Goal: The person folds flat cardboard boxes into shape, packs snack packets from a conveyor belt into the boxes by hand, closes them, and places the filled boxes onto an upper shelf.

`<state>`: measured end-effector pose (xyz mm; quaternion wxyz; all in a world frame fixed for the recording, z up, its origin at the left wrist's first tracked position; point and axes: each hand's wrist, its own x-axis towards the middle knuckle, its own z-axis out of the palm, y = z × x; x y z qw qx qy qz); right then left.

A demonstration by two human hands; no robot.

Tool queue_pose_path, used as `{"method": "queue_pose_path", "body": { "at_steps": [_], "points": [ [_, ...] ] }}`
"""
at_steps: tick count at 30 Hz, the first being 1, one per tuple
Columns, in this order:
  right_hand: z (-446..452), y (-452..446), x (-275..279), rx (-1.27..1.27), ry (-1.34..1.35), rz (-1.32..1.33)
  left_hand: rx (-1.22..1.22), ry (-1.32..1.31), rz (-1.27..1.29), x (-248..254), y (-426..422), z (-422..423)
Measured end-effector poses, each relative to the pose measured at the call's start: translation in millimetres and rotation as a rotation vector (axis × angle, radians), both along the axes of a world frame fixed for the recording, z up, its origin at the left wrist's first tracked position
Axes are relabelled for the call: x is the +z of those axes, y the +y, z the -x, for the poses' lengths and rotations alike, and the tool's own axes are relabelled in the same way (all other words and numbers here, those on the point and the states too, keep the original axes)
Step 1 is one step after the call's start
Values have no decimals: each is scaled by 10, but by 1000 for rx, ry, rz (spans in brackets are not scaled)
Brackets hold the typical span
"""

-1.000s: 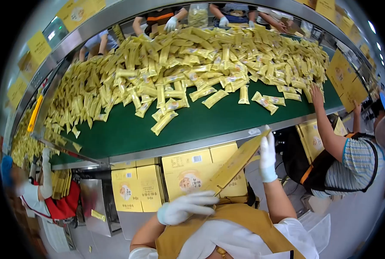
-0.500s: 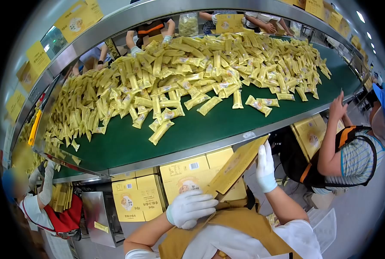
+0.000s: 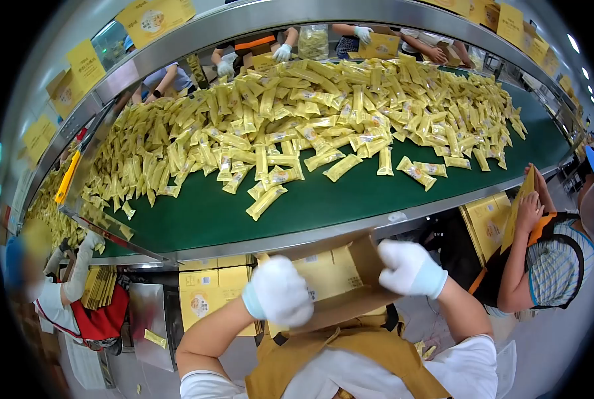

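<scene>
Holding an open carton (image 3: 369,259) near barcoded cartons (image 3: 200,304)

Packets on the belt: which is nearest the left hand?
The foremost slanted packet in the pile, just left of picture centre; others lie farther from the left hand.

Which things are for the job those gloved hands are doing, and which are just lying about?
Seem part of the job:
- left hand and right hand
- open carton between them
- stacked flat cartons
- yellow packets on the green belt

Probably just lying about:
- lone packet on the metal surface
- yellow bit on the floor
</scene>
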<state>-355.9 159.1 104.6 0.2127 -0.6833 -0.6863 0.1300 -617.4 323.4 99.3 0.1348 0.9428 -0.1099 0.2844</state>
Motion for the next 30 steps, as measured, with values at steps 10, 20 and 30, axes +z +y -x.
{"method": "queue_pose_path", "body": {
  "at_steps": [10, 20, 30],
  "points": [
    [725, 482, -242, 207, -280, 245, 5, 905, -151, -479, 32, 38],
    [345, 139, -228, 281, 249, 176, 557, 158, -45, -160, 6, 76],
    [601, 249, -928, -276, 436, 75, 417, 688, -33, -192, -181, 29]
  ]
}}
